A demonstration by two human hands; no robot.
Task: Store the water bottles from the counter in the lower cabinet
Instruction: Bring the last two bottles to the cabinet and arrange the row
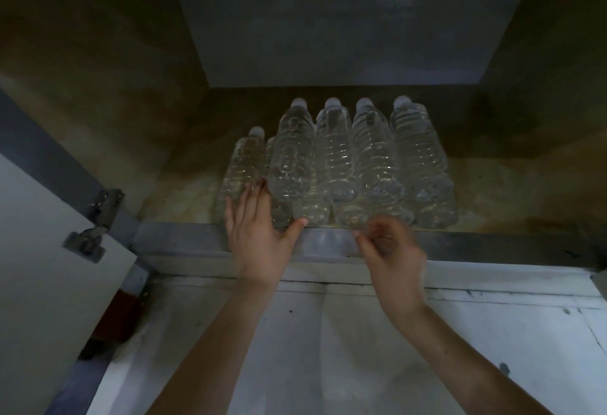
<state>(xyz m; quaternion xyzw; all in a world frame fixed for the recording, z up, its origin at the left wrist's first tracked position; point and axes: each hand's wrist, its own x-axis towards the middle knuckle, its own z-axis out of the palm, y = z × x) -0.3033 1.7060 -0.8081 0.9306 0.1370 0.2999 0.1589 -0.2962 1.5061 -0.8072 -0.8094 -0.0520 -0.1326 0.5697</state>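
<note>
Near front edge of lower cabinet floor (512, 184): water bottles (335, 165) stacked lying down, two layers. Left hand (259, 234) spread flat against leftmost bottle ends, grasping nothing. Right hand (391, 250) blurred, grip impossible to tell. Likely to roll off if bumped.

Four clear water bottles (335, 151) lie on the top layer of a stack inside the cabinet (525, 184), with about five more beneath; the lower count is uncertain. Two hands show, and two hinges (95, 224) on one open door (39, 250).
</note>
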